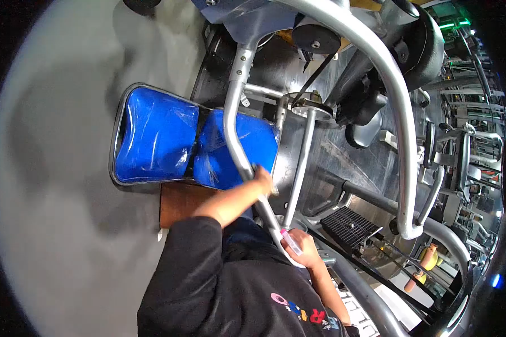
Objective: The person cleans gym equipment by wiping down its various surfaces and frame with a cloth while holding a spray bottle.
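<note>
My left hand [262,181] reaches across the bent silver tube frame [235,143] and looks closed beside it. A small dark bit shows at its fingers, too small to name. In my right hand [306,250] is a small clear tube with a pink end [290,241], held against the lower part of the same frame. Behind the frame lies a blue padded seat [239,146] under wrinkled clear plastic film. A matching blue backrest pad [157,135] with a black rim adjoins it on the left.
A thick curved silver arm [396,101] arches over the right side. Near it are a pulley disc [316,38], black pads [365,126] and a ribbed black foot plate [351,227]. A brown board [180,205] sits under the seat. More gym machines [466,163] stand at the far right.
</note>
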The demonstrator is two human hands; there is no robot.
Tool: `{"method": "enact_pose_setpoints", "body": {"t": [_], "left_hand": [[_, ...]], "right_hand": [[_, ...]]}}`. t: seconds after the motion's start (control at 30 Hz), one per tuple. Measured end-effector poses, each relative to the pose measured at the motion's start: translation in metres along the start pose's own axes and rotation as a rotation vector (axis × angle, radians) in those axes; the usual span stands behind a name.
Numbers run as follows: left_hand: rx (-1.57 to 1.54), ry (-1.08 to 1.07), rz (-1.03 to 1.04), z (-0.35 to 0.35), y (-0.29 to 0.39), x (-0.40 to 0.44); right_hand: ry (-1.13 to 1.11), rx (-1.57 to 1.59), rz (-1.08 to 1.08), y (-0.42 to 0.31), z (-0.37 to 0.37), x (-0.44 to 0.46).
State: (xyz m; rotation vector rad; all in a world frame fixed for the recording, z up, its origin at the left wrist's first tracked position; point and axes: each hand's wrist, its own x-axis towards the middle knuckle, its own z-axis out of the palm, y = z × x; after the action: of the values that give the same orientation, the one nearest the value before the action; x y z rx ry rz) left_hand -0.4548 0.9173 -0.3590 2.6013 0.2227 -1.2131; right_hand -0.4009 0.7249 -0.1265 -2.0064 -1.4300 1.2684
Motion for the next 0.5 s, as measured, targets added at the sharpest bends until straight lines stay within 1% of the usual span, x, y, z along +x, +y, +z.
{"method": "enact_pose_setpoints", "body": {"t": [0.03, 0.07, 0.1, 0.17, 0.2, 0.23, 0.27, 0.3, 0.33, 0.37, 0.4, 0.43, 0.47, 0.5], "left_hand": [[0.001, -0.003, -0.1, -0.017, -0.04, -0.007], [-0.052, 0.056, -0.216, -0.031, -0.071, -0.011], [0.052, 0.043, -0.289, -0.005, -0.11, 0.036], [0.268, 0.034, -0.234, -0.03, -0.138, 0.013], [0.194, 0.105, -0.274, -0.031, -0.12, -0.008], [0.121, 0.066, -0.189, -0.029, -0.101, -0.013], [0.04, 0.07, -0.071, 0.004, -0.072, 0.007], [-0.046, 0.138, 0.09, 0.015, -0.037, -0.001], [-0.158, 0.267, 0.114, 0.031, 0.01, -0.011], [-0.137, 0.356, 0.188, 0.062, 0.057, 0.005], [-0.291, 0.438, 0.279, 0.048, 0.08, -0.031], [-0.33, 0.408, 0.19, 0.057, 0.115, -0.033], [-0.535, 0.495, 0.311, 0.065, 0.132, -0.04], [-0.743, 0.584, 0.432, 0.064, 0.134, -0.048]], "right_hand": [[-0.002, 0.003, 0.003, 0.002, -0.001, -0.001], [-0.003, 0.004, -0.015, 0.003, -0.001, -0.003], [-0.003, 0.005, -0.034, 0.004, -0.001, -0.006], [0.008, 0.027, -0.025, 0.003, 0.001, -0.007], [0.004, 0.031, 0.009, 0.004, 0.004, -0.01], [0.004, 0.031, 0.038, 0.004, 0.005, -0.009], [0.006, 0.031, 0.031, 0.005, 0.005, -0.008], [0.001, 0.052, 0.032, 0.006, 0.006, -0.009], [-0.003, 0.075, 0.032, 0.007, 0.007, -0.007], [0.004, 0.078, 0.026, 0.008, 0.008, -0.005], [0.005, 0.085, 0.018, 0.009, 0.009, -0.005], [0.001, 0.091, 0.003, 0.01, 0.009, -0.001], [-0.02, 0.095, -0.004, 0.009, 0.007, 0.003], [-0.027, 0.097, -0.013, 0.008, 0.005, 0.008]]}}
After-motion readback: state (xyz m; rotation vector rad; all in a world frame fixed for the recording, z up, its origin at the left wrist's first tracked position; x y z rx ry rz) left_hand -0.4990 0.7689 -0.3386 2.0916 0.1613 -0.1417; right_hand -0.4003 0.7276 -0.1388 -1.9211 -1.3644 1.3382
